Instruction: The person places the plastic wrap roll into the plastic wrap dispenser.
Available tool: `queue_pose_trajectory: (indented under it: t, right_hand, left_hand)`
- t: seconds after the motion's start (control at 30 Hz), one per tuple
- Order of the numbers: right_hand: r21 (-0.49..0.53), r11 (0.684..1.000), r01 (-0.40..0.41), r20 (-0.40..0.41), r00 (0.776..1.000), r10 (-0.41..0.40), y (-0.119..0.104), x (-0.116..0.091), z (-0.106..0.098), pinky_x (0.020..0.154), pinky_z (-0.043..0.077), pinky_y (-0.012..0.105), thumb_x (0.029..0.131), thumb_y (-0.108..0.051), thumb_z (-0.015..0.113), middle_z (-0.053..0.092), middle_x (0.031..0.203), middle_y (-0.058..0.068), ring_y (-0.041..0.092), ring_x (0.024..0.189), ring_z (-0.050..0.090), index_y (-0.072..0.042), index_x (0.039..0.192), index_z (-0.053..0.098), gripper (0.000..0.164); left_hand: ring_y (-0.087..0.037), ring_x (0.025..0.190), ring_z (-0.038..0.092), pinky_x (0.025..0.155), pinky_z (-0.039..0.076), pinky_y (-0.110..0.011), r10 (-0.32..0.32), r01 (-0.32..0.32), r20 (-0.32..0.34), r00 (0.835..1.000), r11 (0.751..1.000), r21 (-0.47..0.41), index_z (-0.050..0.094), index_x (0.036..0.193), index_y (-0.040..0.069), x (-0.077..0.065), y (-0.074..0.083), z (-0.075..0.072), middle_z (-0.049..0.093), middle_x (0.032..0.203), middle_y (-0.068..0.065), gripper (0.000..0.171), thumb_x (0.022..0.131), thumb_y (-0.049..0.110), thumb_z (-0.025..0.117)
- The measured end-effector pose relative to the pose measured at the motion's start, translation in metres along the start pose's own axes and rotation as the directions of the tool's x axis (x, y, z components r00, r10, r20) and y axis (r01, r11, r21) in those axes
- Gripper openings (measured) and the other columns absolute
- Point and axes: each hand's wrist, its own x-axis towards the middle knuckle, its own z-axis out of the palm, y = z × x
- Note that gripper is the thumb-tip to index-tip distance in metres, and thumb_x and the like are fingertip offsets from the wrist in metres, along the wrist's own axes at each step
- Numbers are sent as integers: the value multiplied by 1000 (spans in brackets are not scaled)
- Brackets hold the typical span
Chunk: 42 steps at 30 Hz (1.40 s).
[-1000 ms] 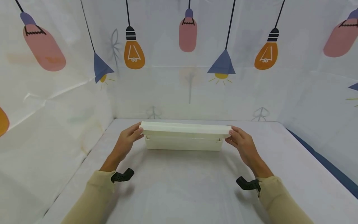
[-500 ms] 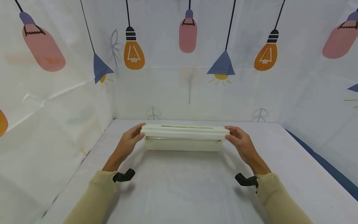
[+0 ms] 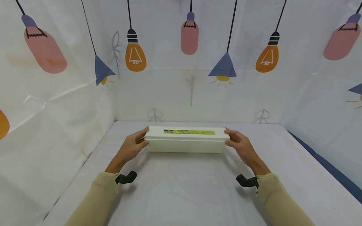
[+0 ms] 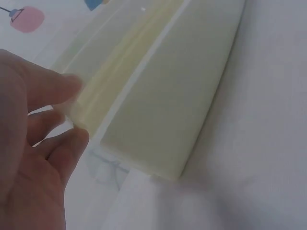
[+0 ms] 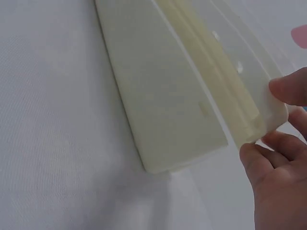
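Note:
A long white plastic box [image 3: 185, 147] lies crosswise on the table with a white lid [image 3: 155, 133] over it. On the lid's top is a narrow yellow-green label [image 3: 195, 132]. My left hand [image 3: 128, 150] pinches the lid's left end, and my right hand [image 3: 244, 150] pinches its right end, thumbs toward me. In the head view the lid's front edge meets the box. Both wrist views show a yellowish inner strip [image 4: 122, 67] of the lid beyond the box's front wall [image 5: 165, 96].
A white-covered table [image 3: 183, 188] extends in front of the box. White sheeting [image 3: 169, 91] printed with hanging lamps and bulbs stands behind and on both sides. Each sleeved wrist carries a black mount [image 3: 126, 177]. A dark blue strip [image 3: 325, 160] runs along the table's right side.
Both hands have swung the lid down toward me onto the box. The front gap has closed in the head view, and the label on top has come into sight.

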Motion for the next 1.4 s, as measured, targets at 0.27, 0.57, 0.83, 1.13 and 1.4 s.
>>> queue_pose_trajectory:
  t: [0.27, 0.57, 0.83, 1.13, 1.4]
  right_hand:
    - [-46, 999, -23, 11, 1000, 24, 9, 6, 2, 103, 37, 14, 98, -3, 65, 20, 164, 15, 32, 151, 16, 11, 139, 45, 49]
    - [-94, 994, -47, -3, 999, 47, 11, 10, 5, 103, 36, 13, 98, -2, 64, 20, 164, 13, 30, 150, 19, 10, 139, 47, 46]
    - [-108, 992, -62, -21, 998, 60, 13, 11, 7, 108, 34, 18, 98, -4, 64, 22, 163, 14, 30, 149, 22, 10, 139, 48, 46]
    - [-165, 983, -80, -57, 996, 71, 9, 13, 9, 109, 35, 23, 97, -1, 64, 27, 162, 14, 31, 148, 25, 9, 143, 46, 50]
    - [-212, 967, -143, -101, 987, 124, 10, 14, 10, 112, 33, 48, 95, -3, 68, 34, 158, 17, 37, 144, 32, 3, 152, 36, 66]
  left_hand:
    - [-19, 145, 31, 107, 36, -22, 23, -22, -18, 1000, 999, 48, 34, 154, 2, 3, -11, 4, 31, 160, -7, 64, 98, 2, 64]
    - [-19, 145, 31, 107, 36, -23, 10, -8, -29, 1000, 998, 65, 34, 154, 2, 6, -16, 7, 29, 161, -7, 65, 97, -1, 65]
    - [-22, 145, 33, 107, 38, -28, 7, -2, -44, 999, 994, 106, 36, 154, 3, 7, -20, 10, 31, 160, -7, 65, 96, -1, 65]
    - [-21, 144, 34, 108, 38, -29, -25, 28, -45, 999, 998, 54, 37, 153, 3, 9, -22, 8, 31, 160, -4, 63, 97, -2, 63]
    - [-29, 142, 39, 109, 39, -44, -92, 95, -69, 993, 995, 33, 40, 154, 7, 8, -21, 6, 38, 158, -7, 60, 100, 18, 65]
